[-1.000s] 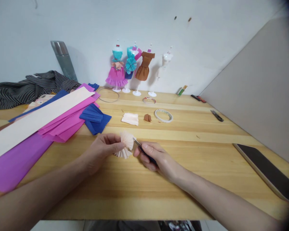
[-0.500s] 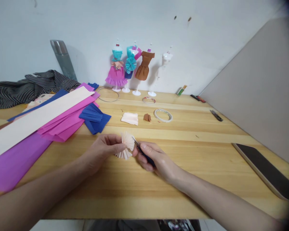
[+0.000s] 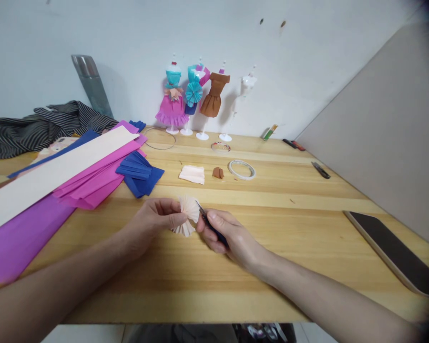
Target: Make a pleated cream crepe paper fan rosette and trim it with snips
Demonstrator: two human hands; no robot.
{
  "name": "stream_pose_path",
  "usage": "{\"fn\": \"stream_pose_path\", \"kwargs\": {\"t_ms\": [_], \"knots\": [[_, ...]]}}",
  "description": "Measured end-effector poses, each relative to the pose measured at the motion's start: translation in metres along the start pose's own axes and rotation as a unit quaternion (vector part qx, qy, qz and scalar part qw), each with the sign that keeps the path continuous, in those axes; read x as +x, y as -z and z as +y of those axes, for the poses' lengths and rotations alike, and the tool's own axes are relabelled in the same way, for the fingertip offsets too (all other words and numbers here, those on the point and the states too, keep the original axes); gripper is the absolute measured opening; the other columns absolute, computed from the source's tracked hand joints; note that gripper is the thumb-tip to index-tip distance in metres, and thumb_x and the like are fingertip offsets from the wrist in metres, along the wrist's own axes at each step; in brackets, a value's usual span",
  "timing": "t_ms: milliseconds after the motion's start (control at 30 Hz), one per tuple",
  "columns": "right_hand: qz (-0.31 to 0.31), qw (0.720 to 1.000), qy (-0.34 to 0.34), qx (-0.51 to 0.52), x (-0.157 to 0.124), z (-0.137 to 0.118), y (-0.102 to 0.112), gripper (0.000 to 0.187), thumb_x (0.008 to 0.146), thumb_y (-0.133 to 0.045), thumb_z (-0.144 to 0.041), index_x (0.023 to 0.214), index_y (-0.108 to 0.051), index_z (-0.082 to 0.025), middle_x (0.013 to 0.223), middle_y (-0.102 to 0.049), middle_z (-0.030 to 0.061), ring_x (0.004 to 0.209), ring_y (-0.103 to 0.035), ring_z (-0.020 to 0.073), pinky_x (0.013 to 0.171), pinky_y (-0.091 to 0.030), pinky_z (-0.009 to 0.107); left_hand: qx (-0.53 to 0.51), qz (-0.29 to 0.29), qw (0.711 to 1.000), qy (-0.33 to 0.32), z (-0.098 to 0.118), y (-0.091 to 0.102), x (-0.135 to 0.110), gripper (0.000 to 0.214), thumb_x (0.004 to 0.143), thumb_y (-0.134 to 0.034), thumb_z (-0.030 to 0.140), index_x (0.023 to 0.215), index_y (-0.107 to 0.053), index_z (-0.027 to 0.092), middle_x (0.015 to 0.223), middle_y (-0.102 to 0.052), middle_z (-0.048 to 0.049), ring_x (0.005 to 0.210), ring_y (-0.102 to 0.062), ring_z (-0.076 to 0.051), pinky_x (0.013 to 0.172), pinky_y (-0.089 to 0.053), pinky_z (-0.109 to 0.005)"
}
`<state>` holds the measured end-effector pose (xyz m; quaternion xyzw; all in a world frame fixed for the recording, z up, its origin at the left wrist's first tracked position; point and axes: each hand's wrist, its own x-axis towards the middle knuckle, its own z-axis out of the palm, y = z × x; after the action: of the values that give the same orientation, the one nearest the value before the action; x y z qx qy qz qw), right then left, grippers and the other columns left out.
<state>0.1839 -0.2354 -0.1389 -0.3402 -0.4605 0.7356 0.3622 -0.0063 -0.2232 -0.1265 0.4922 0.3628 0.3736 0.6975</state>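
Observation:
My left hand [image 3: 153, 224] pinches a small pleated cream paper fan [image 3: 188, 213] just above the wooden table [image 3: 236, 281]. My right hand [image 3: 223, 233] is closed around small dark snips [image 3: 206, 220]. Their metal tip touches the right edge of the fan. Both hands sit close together near the table's middle.
Long pink, cream and blue paper sheets [image 3: 57, 176] lie at the left, with folded blue paper [image 3: 139, 172] beside them. A folded cream piece [image 3: 192, 174], a brown scrap [image 3: 218, 172] and a tape ring [image 3: 241, 169] lie behind the hands. Dressed mini mannequins [image 3: 195, 97] stand at the wall. A phone [image 3: 396, 252] lies right.
The hands stay almost still with the fan and snips; the view has shifted slightly, and the snips' tip sits a little closer in against the fan.

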Motion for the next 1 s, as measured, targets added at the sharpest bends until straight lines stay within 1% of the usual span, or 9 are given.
{"fn": "stream_pose_path", "kwargs": {"t_ms": [233, 600, 767, 1000], "knots": [[0.000, 1.000, -0.004, -0.005, 0.0009, 0.0013, 0.0005, 0.039, 0.080, -0.057, -0.053, 0.071, -0.052, -0.015, 0.051, -0.031, -0.0080, 0.041, -0.021, 0.0048, 0.039, -0.011, 0.022, -0.003, -0.007, 1.000, 0.000, 0.0009, -0.0011, -0.0004, 0.012, 0.071, -0.073, 0.028, 0.073, -0.073, 0.015, 0.072, -0.072, -0.0019, 0.067, -0.060, -0.011, 0.066, -0.042, -0.021], [0.002, 1.000, 0.001, -0.008, 0.0012, 0.0019, 0.0004, 0.039, 0.080, -0.057, -0.053, 0.068, -0.049, -0.017, 0.049, -0.026, -0.0092, 0.041, -0.017, 0.0051, 0.038, -0.010, 0.021, 0.004, 0.039, 0.999, 0.018, -0.0052, 0.0010, 0.0018, 0.023, 0.063, -0.078, 0.032, 0.068, -0.069, 0.012, 0.064, -0.067, -0.0011, 0.058, -0.054, -0.009, 0.060, -0.039, -0.020], [0.000, 1.000, 0.001, -0.011, 0.0008, 0.0016, -0.0002, 0.040, 0.079, -0.058, -0.054, 0.069, -0.050, -0.016, 0.050, -0.028, -0.0085, 0.041, -0.020, 0.0051, 0.038, -0.011, 0.020, 0.004, 0.027, 0.999, 0.017, -0.0041, 0.0005, 0.0011, 0.022, 0.064, -0.077, 0.032, 0.070, -0.070, 0.013, 0.067, -0.068, -0.0019, 0.060, -0.056, -0.010, 0.061, -0.040, -0.021], [-0.005, 1.000, -0.003, -0.017, 0.0007, 0.0009, 0.0006, 0.041, 0.080, -0.057, -0.055, 0.068, -0.048, -0.017, 0.049, -0.024, -0.0095, 0.041, -0.017, 0.0050, 0.039, -0.010, 0.020, 0.014, 0.031, 0.999, 0.018, -0.0053, 0.0013, 0.0026, 0.023, 0.064, -0.077, 0.034, 0.069, -0.069, 0.013, 0.065, -0.067, -0.0017, 0.059, -0.055, -0.010, 0.060, -0.041, -0.021]]}}
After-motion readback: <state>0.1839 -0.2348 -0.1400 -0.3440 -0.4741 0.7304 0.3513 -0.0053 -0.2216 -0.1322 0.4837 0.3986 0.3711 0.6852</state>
